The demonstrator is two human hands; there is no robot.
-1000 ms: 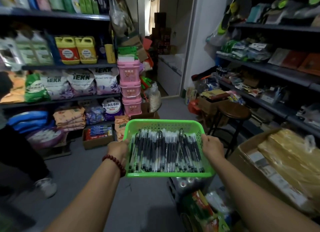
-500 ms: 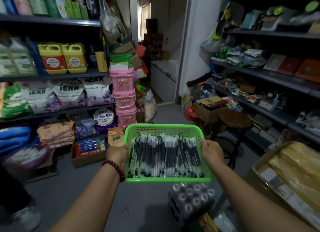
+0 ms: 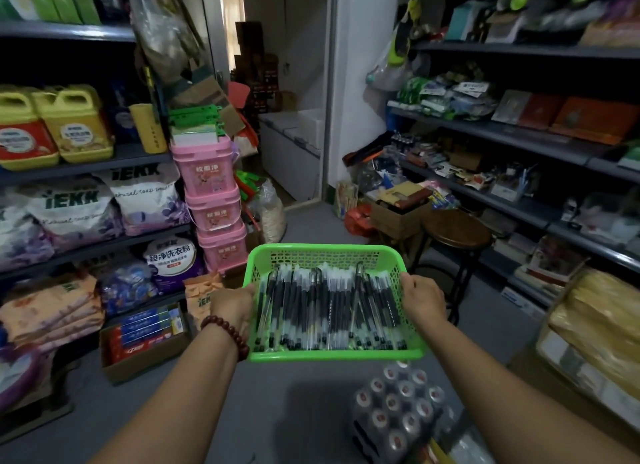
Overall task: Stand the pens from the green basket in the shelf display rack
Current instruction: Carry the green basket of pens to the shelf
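Observation:
A green plastic basket point(image 3: 322, 252) is carried level in front of me over the shop aisle. Several black-and-clear pens point(image 3: 329, 307) lie side by side in it, pointing away from me. My left hand point(image 3: 232, 306), with a red bead bracelet at the wrist, grips the basket's left rim. Its right rim is gripped by my right hand point(image 3: 422, 299). On the right-hand shelves a small clear holder with a few pens point(image 3: 516, 186) stands among stationery; I cannot tell whether it is the display rack.
Shelves of detergent jugs point(image 3: 79, 127) and soap powder bags line the left. Stacked pink tubs point(image 3: 211, 203) stand ahead on the left. A round wooden stool point(image 3: 457, 235) and cardboard boxes crowd the right. A shrink-wrapped pack of cans point(image 3: 398, 411) sits on the floor below the basket.
The view has swung to the right and moved forward along the aisle; the left shelves slid leftward. Both hands keep the same hold on the basket.

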